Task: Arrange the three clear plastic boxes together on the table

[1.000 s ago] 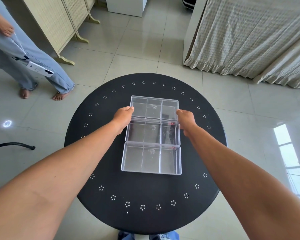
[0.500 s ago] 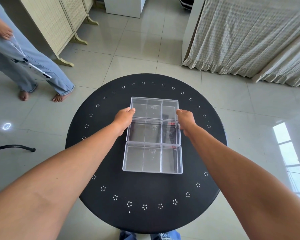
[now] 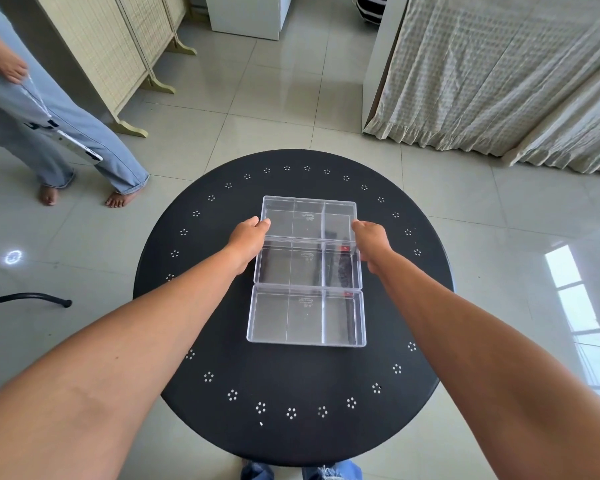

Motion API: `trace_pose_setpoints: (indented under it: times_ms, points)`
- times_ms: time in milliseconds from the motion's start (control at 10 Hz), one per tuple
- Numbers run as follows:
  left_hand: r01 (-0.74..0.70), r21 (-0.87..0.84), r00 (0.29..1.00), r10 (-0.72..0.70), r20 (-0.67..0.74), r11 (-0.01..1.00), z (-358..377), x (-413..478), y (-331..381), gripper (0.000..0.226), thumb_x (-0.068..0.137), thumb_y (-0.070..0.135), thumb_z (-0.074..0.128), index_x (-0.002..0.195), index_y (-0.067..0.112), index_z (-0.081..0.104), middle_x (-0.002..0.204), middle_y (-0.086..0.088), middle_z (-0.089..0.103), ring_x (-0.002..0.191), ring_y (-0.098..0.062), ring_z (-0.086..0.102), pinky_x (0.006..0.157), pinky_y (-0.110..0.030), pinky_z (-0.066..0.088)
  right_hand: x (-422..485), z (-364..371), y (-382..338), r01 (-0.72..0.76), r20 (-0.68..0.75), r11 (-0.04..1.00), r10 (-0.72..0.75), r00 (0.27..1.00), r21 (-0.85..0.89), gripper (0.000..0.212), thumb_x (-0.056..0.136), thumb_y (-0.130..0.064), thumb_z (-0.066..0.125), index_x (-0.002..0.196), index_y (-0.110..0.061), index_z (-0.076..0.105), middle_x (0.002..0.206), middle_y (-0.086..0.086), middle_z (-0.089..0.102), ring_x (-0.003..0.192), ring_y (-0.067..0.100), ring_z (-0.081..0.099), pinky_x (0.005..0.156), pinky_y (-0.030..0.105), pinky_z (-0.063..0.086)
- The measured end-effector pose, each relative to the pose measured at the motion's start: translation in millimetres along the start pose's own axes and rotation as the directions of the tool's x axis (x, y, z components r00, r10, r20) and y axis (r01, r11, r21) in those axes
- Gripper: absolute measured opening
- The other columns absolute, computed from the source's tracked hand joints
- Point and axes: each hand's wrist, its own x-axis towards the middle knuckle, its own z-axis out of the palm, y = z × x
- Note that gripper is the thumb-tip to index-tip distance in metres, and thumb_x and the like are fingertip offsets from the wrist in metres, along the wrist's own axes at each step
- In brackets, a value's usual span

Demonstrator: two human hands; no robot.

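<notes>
Three clear plastic boxes with dividers lie in a column on the round black table (image 3: 222,427), long sides touching. The far box (image 3: 309,218) is gripped at both short ends: my left hand (image 3: 248,239) holds its left end and my right hand (image 3: 371,239) holds its right end. The middle box (image 3: 307,266) sits right behind my wrists, and the near box (image 3: 307,318) lies free toward me. All three look empty; dark reflections show through the right compartments.
Another person (image 3: 49,133) in jeans stands barefoot on the tiled floor at the left. A folding screen (image 3: 118,53) stands behind them, a curtained bed (image 3: 499,74) at the right, and a black chair leg (image 3: 25,299) at the left edge.
Both hands stay on the far box's ends. The view has shifted slightly; the boxes keep their column arrangement.
</notes>
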Motion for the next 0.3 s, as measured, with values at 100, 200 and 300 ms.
trace_pose_setpoints:
  times_ms: [100,200,300]
  points:
    - [-0.005,-0.011,1.000,0.005,-0.021,1.000,-4.2,-3.5,-1.8,0.035,0.098,0.038,0.043,0.124,0.020,0.058,0.120,-0.006,0.057,0.111,-0.027,0.053,0.104,-0.038,0.040,-4.6,-0.4,1.7,0.015,-0.011,1.000,-0.015,1.000,-0.023,0.036,0.091,-0.024,0.041,0.059,-0.022,0.024,0.059,-0.002,0.024,0.050,0.015,0.020,0.047,0.027,0.019]
    - [-0.025,0.012,0.998,0.025,-0.052,1.000,-10.2,-9.8,-6.1,0.014,0.094,0.032,0.043,0.082,0.026,0.046,0.079,-0.007,0.035,0.079,-0.023,0.033,0.076,-0.036,0.033,-11.9,-1.0,7.5,0.038,-0.047,0.999,-0.040,0.998,-0.031,0.037,0.091,-0.022,0.041,0.058,-0.022,0.022,0.058,-0.002,0.023,0.050,0.015,0.019,0.048,0.028,0.018]
    - [-0.091,0.010,0.991,0.092,-0.097,0.996,-16.1,-20.6,-8.6,0.023,0.092,0.024,0.045,0.070,0.028,0.038,0.077,-0.006,0.034,0.075,-0.021,0.030,0.073,-0.035,0.028,-23.3,-0.8,12.3,0.073,-0.116,0.994,-0.082,0.990,-0.079,0.034,0.088,-0.017,0.040,0.058,-0.022,0.023,0.062,0.000,0.028,0.055,0.018,0.023,0.053,0.029,0.022]
